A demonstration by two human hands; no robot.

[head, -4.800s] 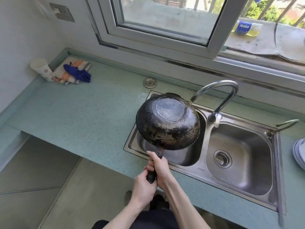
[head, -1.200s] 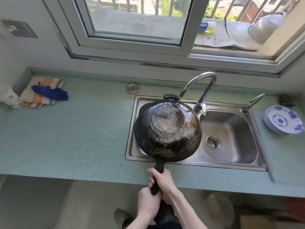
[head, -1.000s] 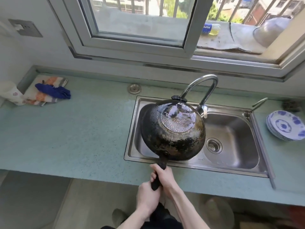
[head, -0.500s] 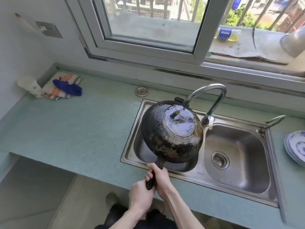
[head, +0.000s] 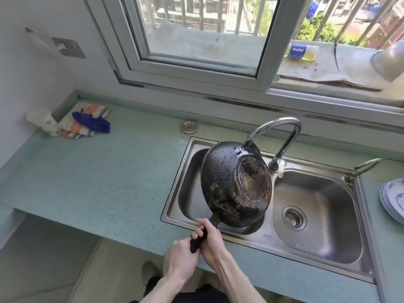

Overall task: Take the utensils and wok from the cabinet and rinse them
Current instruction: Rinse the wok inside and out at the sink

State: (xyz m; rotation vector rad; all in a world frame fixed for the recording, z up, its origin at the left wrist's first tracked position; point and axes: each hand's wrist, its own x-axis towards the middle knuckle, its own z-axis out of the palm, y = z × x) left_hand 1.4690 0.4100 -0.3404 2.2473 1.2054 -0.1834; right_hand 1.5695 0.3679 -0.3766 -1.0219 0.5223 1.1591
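Both hands, left [head: 182,258] and right [head: 211,242], grip the handle of our wok [head: 236,189], tilted underside-up under the faucet [head: 277,136]; a wet grip could slip, dropping it into the sink [head: 323,243].

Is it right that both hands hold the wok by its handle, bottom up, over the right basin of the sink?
Not quite. The head view shows the wok over the left basin, not the right. The rest stands: the left hand and the right hand both hold its handle, with the wok's bottom turned up.
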